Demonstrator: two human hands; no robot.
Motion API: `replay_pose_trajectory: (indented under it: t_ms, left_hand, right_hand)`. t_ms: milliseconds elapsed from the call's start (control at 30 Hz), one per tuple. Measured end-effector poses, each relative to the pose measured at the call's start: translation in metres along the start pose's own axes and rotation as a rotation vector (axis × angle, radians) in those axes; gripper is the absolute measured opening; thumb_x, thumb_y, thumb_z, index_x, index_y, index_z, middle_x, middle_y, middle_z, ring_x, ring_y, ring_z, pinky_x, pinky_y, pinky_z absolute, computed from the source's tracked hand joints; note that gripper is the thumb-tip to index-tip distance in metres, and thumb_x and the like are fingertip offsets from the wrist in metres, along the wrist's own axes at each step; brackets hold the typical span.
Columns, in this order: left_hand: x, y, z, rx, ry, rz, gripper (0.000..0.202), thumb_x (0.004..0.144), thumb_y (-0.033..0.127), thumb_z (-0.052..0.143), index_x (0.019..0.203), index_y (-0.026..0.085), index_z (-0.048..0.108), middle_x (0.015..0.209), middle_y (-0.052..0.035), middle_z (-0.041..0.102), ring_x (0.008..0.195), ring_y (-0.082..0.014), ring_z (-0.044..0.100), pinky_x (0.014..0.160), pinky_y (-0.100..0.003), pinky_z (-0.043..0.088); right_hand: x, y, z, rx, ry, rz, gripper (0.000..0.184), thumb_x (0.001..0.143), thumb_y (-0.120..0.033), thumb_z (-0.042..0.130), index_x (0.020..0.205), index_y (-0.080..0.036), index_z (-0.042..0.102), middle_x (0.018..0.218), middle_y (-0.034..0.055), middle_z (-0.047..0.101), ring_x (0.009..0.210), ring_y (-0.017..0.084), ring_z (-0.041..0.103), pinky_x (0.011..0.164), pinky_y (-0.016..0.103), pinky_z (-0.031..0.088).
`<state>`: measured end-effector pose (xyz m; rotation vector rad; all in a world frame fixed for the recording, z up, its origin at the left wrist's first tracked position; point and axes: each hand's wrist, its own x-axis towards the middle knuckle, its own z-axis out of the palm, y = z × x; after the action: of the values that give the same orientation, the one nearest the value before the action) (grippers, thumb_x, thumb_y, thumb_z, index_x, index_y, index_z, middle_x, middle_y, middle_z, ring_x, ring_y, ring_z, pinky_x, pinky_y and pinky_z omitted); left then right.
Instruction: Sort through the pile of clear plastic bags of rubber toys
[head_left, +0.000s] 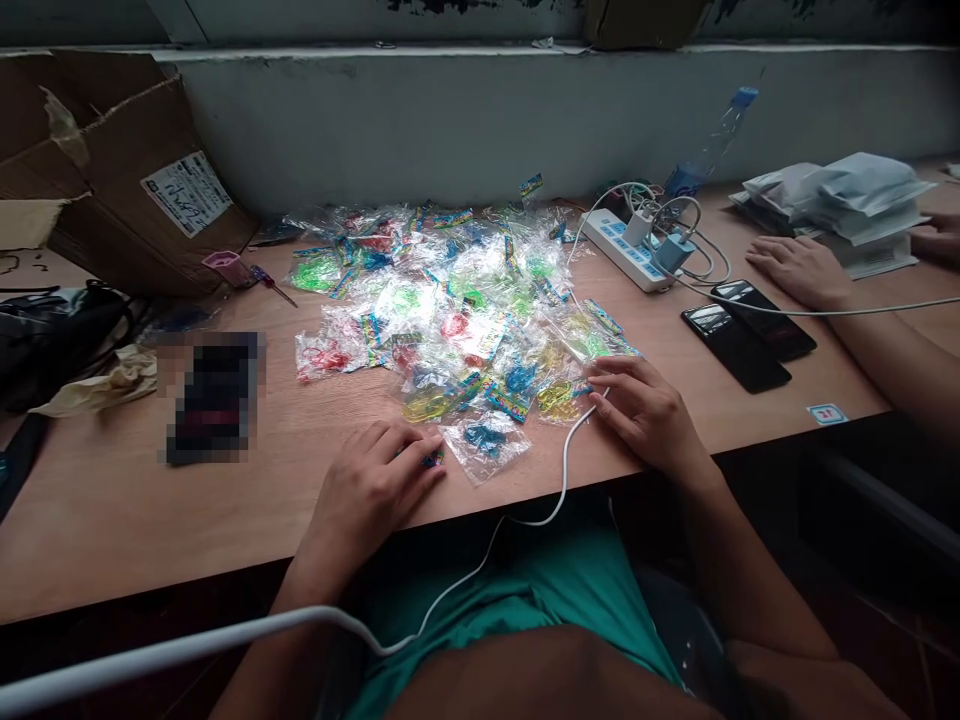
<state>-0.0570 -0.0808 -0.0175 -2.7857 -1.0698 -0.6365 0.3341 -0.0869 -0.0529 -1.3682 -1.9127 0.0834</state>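
A heap of clear plastic packets (442,310) holding red, green, blue and yellow items spreads across the wooden table (225,540). My left hand (371,490) lies at the heap's near edge, its fingertips curled over a small packet with a coloured strip (431,458). A separate clear packet with a blue item (484,443) lies between my hands. My right hand (645,415) rests against the heap's right edge, next to the end of a white cable (577,440). I cannot tell whether those fingers hold anything.
At the right, a co-worker's hands (799,272) rest by a stack of plastic bags (832,205). Two phones (739,335) lie near a power strip (622,250) with chargers. A cardboard box (127,170), small screwdriver (271,285), black bag (52,340) and pixelated object (214,398) occupy the left.
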Motion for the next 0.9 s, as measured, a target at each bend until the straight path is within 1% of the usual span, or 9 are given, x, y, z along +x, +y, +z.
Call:
replay_pose_trajectory:
  t_ms: [100,167,333,533,633,733,900]
  left_hand:
    - [0.0009,-0.0006,0.0013,0.01,0.041,0.025,0.016,0.104,0.031,0.064,0.113,0.019,0.07,0.1,-0.0069,0.071,0.093,-0.024,0.064,0.083,-0.037,0.051]
    - [0.0013,-0.0009,0.0023,0.002,0.055,0.033,0.013,0.104,0.03,0.064,0.109,0.019,0.07,0.098,-0.0062,0.07,0.091,-0.0226,0.063,0.081,-0.036,0.05]
    - [-0.0012,-0.002,0.0042,-0.058,0.065,0.026,0.01,0.105,0.024,0.061,0.106,0.018,0.069,0.097,-0.0055,0.07,0.09,-0.0197,0.063,0.079,-0.033,0.05]
    - [-0.0024,-0.0025,0.005,-0.035,0.051,0.037,0.013,0.105,0.017,0.058,0.101,0.017,0.069,0.096,-0.006,0.07,0.091,-0.0202,0.064,0.081,-0.033,0.05]
    - [-0.0029,-0.0022,0.0043,-0.031,0.082,0.046,0.014,0.105,0.016,0.056,0.101,0.017,0.07,0.1,-0.0064,0.071,0.093,-0.02,0.065,0.081,-0.032,0.051]
    - [-0.005,-0.0023,0.0024,0.002,0.113,0.041,0.015,0.105,0.015,0.056,0.106,0.019,0.071,0.104,-0.0059,0.072,0.094,-0.0197,0.066,0.081,-0.032,0.051]
    - [-0.0068,-0.0025,-0.0007,0.032,0.132,0.047,0.013,0.103,0.012,0.059,0.107,0.019,0.07,0.104,-0.0052,0.072,0.092,-0.02,0.067,0.081,-0.032,0.05]
  right_hand:
    - [0.0006,0.0,-0.0002,0.013,0.047,-0.029,0.018,0.1,-0.03,0.067,0.116,-0.027,0.073,0.127,0.0114,0.07,0.121,0.03,0.07,0.107,0.054,0.059]
    - [0.0013,-0.0003,0.0,0.023,0.049,-0.044,0.019,0.099,-0.028,0.068,0.118,-0.027,0.073,0.125,0.0108,0.071,0.118,0.03,0.071,0.105,0.053,0.06]
    - [0.0022,-0.0005,0.0008,0.051,0.041,-0.086,0.022,0.098,-0.024,0.069,0.12,-0.028,0.071,0.124,0.0106,0.071,0.116,0.029,0.072,0.103,0.051,0.061]
    - [0.0025,-0.0011,-0.0004,0.07,0.045,-0.112,0.024,0.098,-0.019,0.069,0.121,-0.027,0.071,0.122,0.011,0.072,0.113,0.026,0.073,0.098,0.046,0.063]
    - [0.003,-0.0012,-0.0007,0.081,0.034,-0.119,0.022,0.098,-0.019,0.069,0.119,-0.025,0.072,0.119,0.0109,0.074,0.109,0.025,0.075,0.096,0.044,0.063]
    - [0.0036,-0.0008,-0.0003,0.099,0.019,-0.127,0.018,0.098,-0.018,0.069,0.115,-0.024,0.073,0.112,0.0101,0.076,0.105,0.025,0.075,0.095,0.043,0.063]
    - [0.0039,-0.0002,0.0008,0.103,0.005,-0.114,0.015,0.099,-0.021,0.07,0.113,-0.024,0.074,0.11,0.0101,0.077,0.104,0.025,0.076,0.094,0.045,0.063]
